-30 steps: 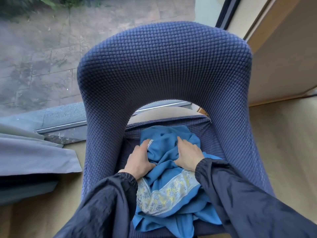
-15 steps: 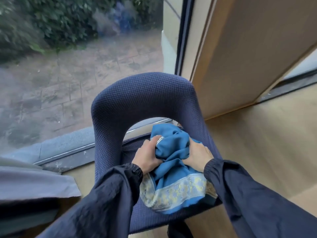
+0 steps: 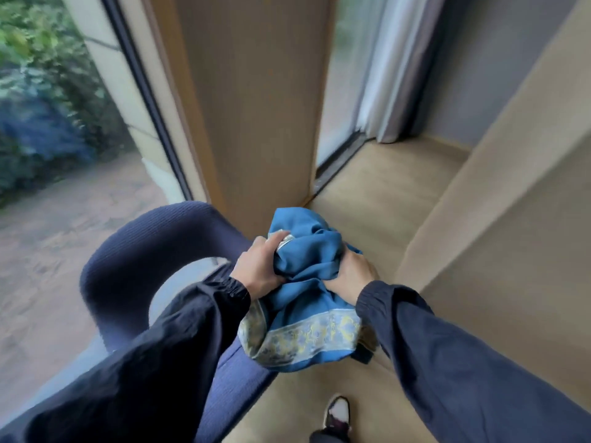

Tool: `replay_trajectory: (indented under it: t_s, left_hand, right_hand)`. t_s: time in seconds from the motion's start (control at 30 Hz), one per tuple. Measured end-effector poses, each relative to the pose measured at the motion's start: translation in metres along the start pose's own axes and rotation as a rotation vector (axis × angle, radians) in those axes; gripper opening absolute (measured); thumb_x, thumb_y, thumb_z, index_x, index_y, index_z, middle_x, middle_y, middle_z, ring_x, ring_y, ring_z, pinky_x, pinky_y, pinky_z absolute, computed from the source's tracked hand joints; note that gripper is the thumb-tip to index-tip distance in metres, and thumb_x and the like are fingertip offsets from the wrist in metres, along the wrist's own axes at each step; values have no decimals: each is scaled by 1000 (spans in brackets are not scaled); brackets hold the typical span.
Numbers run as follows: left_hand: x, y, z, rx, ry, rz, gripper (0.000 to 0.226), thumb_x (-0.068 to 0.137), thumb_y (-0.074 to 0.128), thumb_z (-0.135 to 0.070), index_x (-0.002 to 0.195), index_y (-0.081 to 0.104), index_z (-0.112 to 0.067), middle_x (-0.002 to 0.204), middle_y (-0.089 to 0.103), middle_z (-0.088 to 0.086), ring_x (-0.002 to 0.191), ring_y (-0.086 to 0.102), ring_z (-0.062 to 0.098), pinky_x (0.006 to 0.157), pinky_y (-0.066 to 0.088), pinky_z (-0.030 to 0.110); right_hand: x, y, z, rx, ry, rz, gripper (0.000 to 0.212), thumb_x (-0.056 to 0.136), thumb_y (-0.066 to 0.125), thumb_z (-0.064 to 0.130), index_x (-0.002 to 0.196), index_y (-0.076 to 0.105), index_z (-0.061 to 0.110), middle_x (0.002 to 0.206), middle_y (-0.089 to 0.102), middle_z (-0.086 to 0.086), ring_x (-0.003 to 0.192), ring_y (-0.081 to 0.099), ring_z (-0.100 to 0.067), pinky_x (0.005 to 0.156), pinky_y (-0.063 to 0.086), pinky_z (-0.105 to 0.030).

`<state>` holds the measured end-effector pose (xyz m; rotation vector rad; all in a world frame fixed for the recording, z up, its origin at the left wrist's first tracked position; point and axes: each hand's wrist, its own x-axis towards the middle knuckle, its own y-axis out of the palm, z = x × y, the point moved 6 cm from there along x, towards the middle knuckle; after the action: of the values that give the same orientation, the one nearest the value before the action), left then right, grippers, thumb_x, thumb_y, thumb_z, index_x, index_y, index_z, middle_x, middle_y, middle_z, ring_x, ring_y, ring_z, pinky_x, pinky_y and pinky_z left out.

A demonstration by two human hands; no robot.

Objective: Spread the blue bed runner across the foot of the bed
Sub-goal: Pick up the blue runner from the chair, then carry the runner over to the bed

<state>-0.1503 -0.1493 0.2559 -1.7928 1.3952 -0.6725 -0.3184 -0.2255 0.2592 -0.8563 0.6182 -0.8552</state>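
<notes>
blue runner [image 3: 307,276] bunched up, my left hand [image 3: 260,270] and right hand [image 3: 348,276] both fisted on it, held above chair [image 3: 153,251] edge.

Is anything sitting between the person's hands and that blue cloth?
No. The left hand and right hand both grip the bunched blue bed runner directly, held up beside the navy chair. No bed is in view.

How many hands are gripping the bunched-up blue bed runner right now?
2. The left hand clutches the blue bed runner with the gold patterned border on its left side; the right hand grips its right side.
</notes>
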Motion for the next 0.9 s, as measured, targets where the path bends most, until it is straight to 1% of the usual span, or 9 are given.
replay_trajectory:
  t_s: [0.13, 0.27, 0.37, 0.47, 0.53, 0.67, 0.73, 0.8, 0.9]
  left_hand:
    - [1, 26, -97, 20, 162, 99, 87, 66, 76, -39, 138, 28, -36, 120, 48, 9, 112, 51, 35, 95, 41, 40]
    - [-10, 69, -203, 32, 365, 203, 88, 64, 77, -44, 138, 30, -36, 121, 49, 9, 112, 52, 35, 93, 43, 38]
    - [-27, 113, -286, 42, 535, 295, 89, 64, 77, -46, 139, 31, -35, 120, 51, 10, 110, 54, 35, 91, 44, 38]
    - [-54, 160, -373, 49, 687, 374, 89, 62, 75, -50, 139, 31, -35, 121, 51, 10, 110, 55, 36, 91, 45, 40]
    - [-79, 192, -432, 42, 780, 413, 88, 63, 77, -47, 139, 33, -33, 119, 52, 10, 110, 54, 36, 91, 44, 39]
    - [-146, 259, -549, 11, 950, 505, 89, 60, 74, -53, 137, 35, -33, 117, 53, 10, 108, 55, 36, 89, 43, 38]
    - [-170, 284, -591, -3, 997, 522, 86, 63, 77, -49, 136, 35, -34, 116, 53, 10, 107, 55, 36, 88, 43, 37]
    - [-204, 318, -640, -23, 1050, 551, 85, 64, 78, -44, 136, 35, -34, 116, 54, 10, 108, 54, 35, 88, 42, 36]
    - [-251, 366, -702, -41, 1124, 607, 85, 63, 78, -43, 137, 35, -34, 116, 53, 10, 108, 54, 34, 89, 43, 37]
  right_hand:
    - [-63, -68, -56, 22, 145, -130, 59, 79, 66, 37, 130, 42, 21, 111, 66, -9, 103, 60, -32, 76, 42, -29]
    - [-146, -123, -127, 91, 315, -296, 59, 74, 67, 41, 126, 46, 23, 111, 66, -8, 104, 61, -32, 81, 48, -32]
    - [-217, -156, -184, 131, 462, -407, 59, 71, 68, 41, 123, 47, 24, 110, 67, -7, 100, 62, -33, 79, 51, -35]
    - [-295, -188, -238, 193, 588, -520, 57, 69, 70, 36, 119, 48, 21, 108, 66, -7, 98, 61, -33, 77, 53, -39]
    - [-350, -210, -272, 217, 669, -598, 56, 67, 70, 36, 117, 49, 21, 109, 65, -6, 99, 60, -32, 78, 53, -40]
    - [-467, -251, -339, 232, 803, -749, 53, 63, 69, 38, 110, 51, 22, 108, 66, -7, 99, 61, -31, 80, 53, -40]
    - [-508, -268, -361, 213, 828, -807, 47, 62, 70, 35, 104, 52, 22, 105, 67, -7, 99, 62, -30, 81, 53, -38]
    - [-561, -286, -387, 196, 888, -857, 50, 66, 72, 33, 110, 52, 20, 108, 67, -7, 101, 61, -31, 82, 52, -37]
    - [-633, -302, -426, 173, 990, -906, 59, 69, 71, 38, 121, 48, 25, 111, 66, -6, 102, 60, -33, 83, 52, -38]
